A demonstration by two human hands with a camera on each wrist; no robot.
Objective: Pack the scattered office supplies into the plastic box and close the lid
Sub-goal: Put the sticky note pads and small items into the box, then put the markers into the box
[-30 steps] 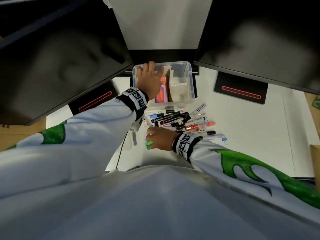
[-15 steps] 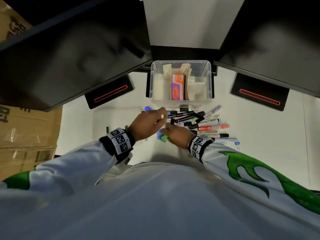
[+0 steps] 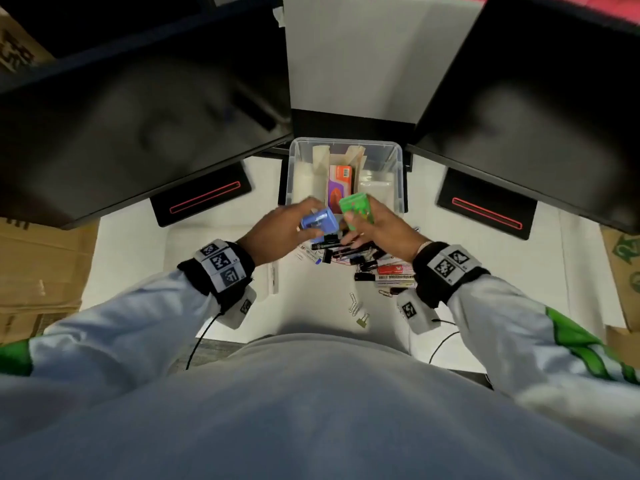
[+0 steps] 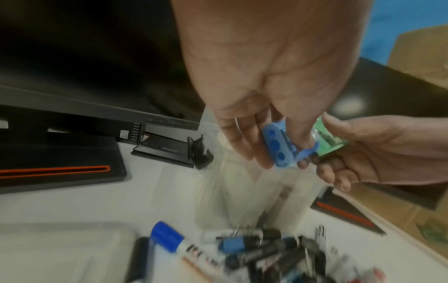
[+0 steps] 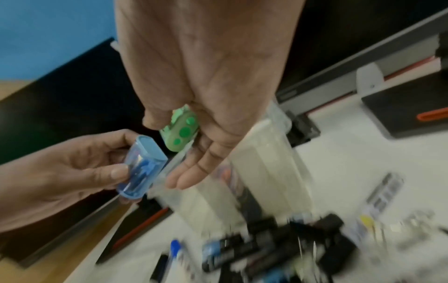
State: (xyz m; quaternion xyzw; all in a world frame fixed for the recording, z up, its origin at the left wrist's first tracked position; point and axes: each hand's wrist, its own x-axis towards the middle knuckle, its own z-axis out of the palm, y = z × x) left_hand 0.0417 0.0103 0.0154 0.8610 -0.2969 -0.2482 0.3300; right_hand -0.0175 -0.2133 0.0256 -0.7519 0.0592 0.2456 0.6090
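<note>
Left hand (image 3: 277,230) grip clamped on a blue translucent plastic case (image 3: 320,220), thumb and fingers pinching its sides; long axis tilted, flat capped end toward 1 o'clock. Right hand (image 3: 377,226) grip clamped on a matching green case (image 3: 356,207) with dotted end, thumb over it, long axis toward 12 o'clock. Both cases held side by side, nearly touching, above the near rim of the clear plastic box (image 3: 398,157), lid off. Box holds an orange-purple carton (image 3: 341,183) standing between pale packs. Below the hands at 6 o'clock, a pile of markers (image 3: 349,252) and binder clips on the white tabletop (image 3: 131,244); loose paper clips (image 3: 353,303) nearer the body. Black monitors (image 3: 145,109) flank the box at 10 and 2.
</note>
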